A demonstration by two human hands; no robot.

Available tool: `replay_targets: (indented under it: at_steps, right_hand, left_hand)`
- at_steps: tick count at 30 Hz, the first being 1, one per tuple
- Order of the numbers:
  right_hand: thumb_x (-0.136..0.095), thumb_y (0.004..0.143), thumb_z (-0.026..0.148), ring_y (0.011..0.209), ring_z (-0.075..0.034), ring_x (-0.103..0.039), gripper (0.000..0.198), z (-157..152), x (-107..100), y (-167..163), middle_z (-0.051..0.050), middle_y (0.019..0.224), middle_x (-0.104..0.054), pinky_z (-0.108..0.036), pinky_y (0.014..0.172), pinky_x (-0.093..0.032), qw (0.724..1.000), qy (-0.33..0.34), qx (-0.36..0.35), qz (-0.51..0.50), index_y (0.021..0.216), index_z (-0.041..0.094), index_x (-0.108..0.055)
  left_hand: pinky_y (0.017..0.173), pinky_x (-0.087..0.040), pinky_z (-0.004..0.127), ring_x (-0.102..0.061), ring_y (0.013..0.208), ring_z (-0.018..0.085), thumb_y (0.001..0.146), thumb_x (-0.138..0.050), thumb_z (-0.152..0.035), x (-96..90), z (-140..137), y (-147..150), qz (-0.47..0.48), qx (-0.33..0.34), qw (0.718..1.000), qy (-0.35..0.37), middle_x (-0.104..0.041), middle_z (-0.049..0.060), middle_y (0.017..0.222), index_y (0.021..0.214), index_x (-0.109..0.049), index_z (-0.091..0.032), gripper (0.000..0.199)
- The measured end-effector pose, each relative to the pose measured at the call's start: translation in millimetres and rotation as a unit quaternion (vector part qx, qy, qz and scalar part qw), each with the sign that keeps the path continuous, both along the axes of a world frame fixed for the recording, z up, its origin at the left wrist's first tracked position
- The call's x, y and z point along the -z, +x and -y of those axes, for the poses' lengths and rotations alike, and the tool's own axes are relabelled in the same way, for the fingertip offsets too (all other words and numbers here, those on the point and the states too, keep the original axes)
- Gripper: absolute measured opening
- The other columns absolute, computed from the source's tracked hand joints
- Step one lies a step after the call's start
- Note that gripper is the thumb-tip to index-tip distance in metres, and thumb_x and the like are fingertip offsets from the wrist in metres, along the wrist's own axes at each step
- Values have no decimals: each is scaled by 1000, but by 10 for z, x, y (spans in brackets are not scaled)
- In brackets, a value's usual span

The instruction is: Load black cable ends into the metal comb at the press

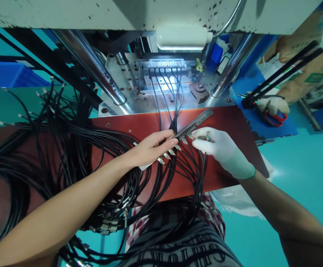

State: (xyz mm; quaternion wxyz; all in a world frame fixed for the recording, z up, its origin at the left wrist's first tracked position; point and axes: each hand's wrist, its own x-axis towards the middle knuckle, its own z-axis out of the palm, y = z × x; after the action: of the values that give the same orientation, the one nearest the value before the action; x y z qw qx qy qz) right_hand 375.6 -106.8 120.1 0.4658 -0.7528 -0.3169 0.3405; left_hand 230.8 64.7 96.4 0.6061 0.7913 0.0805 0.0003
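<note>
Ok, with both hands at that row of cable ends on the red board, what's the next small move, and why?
Probably seat the connector pinched in the white-gloved right hand into the dark metal holder bar. The bare left hand steadies the bar's near end, several black cables with metal connector tips already line up along it, and the glove's tip sits just beside it.

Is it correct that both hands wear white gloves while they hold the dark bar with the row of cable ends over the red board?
Not quite. In the head view only the right hand wears a white glove; the left hand is bare. The rest holds: both are at the dark bar with the cable ends over the red board.
</note>
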Motion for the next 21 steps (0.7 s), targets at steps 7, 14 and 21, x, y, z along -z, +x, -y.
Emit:
replay_targets:
  at_steps: [7,14,21]
  right_hand:
    - [-79,74,36,66,-8,-49,28,355,135,-59,-1,86,-63,-22,58,-37,980,78,70,-168,91,18,-66]
    - [-76,74,51,49,-5,-31,35,433,29,19,1,73,-57,-21,44,-23,938,151,115,-289,91,22,-66]
    - [-64,81,61,44,-6,-12,36,250,28,351,8,61,-35,-23,42,-18,939,174,99,-280,92,27,-63]
  left_hand:
    - [50,-34,18,-44,58,8,91,-49,-51,-6,-19,-6,-35,-12,998,-56,-42,-4,65,74,-44,-17,38]
    - [50,-37,18,-44,57,7,90,-50,-52,-24,-38,6,-45,-12,995,-86,-44,-4,65,74,-43,-17,39]
    - [49,-32,18,-41,57,7,92,-48,-51,-5,-60,15,-30,8,997,-75,-42,-4,64,75,-46,-16,39]
